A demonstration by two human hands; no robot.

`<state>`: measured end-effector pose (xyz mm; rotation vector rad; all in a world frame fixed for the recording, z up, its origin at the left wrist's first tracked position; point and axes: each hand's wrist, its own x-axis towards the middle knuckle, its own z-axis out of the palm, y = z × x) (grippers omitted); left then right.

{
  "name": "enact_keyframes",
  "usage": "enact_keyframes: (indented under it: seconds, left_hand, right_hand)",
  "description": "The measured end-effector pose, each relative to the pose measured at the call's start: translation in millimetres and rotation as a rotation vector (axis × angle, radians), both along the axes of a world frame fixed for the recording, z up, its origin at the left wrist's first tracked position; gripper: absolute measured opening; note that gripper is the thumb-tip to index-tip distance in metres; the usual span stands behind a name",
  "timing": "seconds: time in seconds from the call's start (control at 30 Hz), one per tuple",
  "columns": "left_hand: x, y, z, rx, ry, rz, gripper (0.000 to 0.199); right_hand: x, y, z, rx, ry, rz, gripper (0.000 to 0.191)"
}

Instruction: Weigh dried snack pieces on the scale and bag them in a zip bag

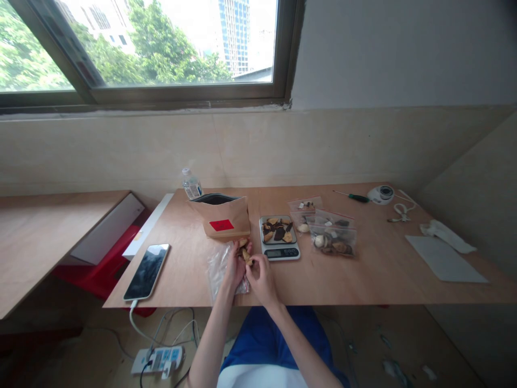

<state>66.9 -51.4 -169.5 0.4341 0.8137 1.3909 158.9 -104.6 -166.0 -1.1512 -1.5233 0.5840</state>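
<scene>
"White-and-blue clothing (278, 342), bottom centre. And the hands?"
"Left hand (233, 268) cups dried slices (244, 253), mid-frame; right hand (262, 277) pinches one."
"How far along?"
"Partway, I'd judge: pieces (279, 233) lie on the scale (281, 254), right of centre; this handful doesn't."

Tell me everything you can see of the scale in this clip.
The small scale has a whitish body with a dark display along its front; any reading is too small to make out. Its dark-edged top plate carries pale and dark brown dried slices. It sits flat on the wooden table, between the brown pouch and clear plastic bags. Neither hand appears to touch it.
</scene>
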Motion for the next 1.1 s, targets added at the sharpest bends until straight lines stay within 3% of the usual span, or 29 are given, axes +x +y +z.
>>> enact_keyframes:
  seconds: [0.1,0.43,0.63,0.87,1.1]
  left_hand:
    - [2,1,4.7,-0.047,-0.108,0.0,0.023]
    - [-1,0,-0.1,-0.013,-0.102,0.032,0.021]
    - [-2,1,-2.0,-0.012,-0.061,0.027,0.021]
    - [-1,2,-5.8,0.038,-0.058,0.046,0.02]
    - [0,0,2.7,0.024,-0.115,0.034,0.015]
  right_hand:
    - [1,2,-2.7,-0.054,0.039,-0.008,0.015]
    - [-11,24,1.0,-0.019,-0.109,0.047,0.036]
    - [-13,30,6.2,-0.038,-0.173,0.095,0.016]
    - [-10,34,2.2,-0.04,-0.276,0.075,0.015]
    - [-7,33,19.6,-0.073,-0.083,0.028,0.011]
